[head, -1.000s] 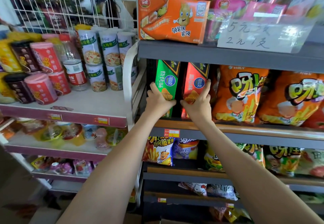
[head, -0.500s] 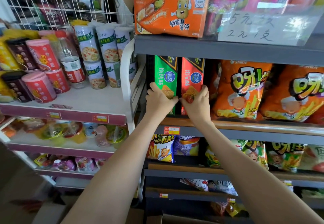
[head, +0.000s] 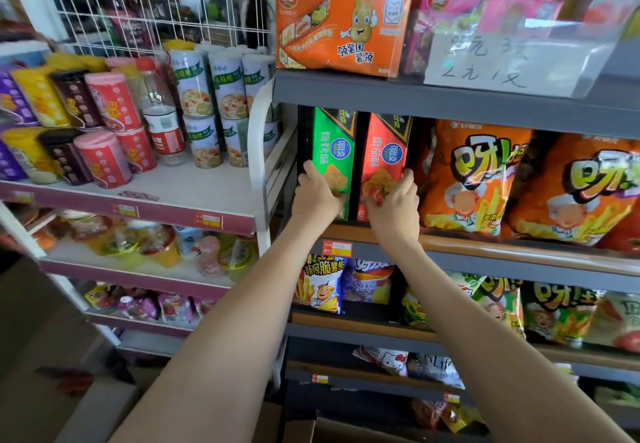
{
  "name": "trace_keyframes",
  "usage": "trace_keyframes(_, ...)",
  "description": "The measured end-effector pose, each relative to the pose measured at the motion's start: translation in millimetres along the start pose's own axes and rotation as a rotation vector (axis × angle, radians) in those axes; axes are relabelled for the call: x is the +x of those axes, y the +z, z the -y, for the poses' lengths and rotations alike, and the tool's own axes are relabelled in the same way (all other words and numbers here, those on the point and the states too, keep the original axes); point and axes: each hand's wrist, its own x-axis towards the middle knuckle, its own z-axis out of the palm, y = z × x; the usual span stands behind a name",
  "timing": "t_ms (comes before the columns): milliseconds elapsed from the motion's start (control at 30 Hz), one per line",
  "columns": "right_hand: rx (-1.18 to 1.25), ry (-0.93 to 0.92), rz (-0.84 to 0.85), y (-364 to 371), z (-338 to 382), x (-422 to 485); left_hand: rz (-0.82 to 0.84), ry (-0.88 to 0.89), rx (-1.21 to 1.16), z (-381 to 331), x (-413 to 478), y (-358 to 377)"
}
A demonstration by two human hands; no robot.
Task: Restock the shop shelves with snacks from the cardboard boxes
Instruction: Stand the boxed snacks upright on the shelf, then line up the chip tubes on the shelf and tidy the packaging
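Two tall snack boxes stand upright side by side at the left end of the grey middle shelf [head: 491,252]: a green box [head: 334,141] and a red box [head: 386,144]. My left hand [head: 317,196] holds the green box low down, fingers wrapped round its left edge and thumb on its front. My right hand [head: 394,203] holds the red box the same way, fingers curled over its right edge. Both arms reach up from below. The flap of a cardboard box [head: 301,425] shows at the bottom edge, mostly out of view.
Orange chip bags [head: 474,179] press against the red box's right side. An orange carton [head: 343,27] sits on the shelf above. Left of the grey shelving stands a white rack [head: 194,189] with cans [head: 194,89] and cups. Lower shelves hold more snack bags.
Both boxes have gone from slightly tilted to upright and close together. My right hand's fingers moved from the red box's front to its right edge. Both hands sit lower on the boxes.
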Motion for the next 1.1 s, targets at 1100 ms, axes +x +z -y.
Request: trace_keyframes(1100,0.114,-0.378,1.140,181,12,-359,-0.355,-1.298,-0.073,324,-463,-128)
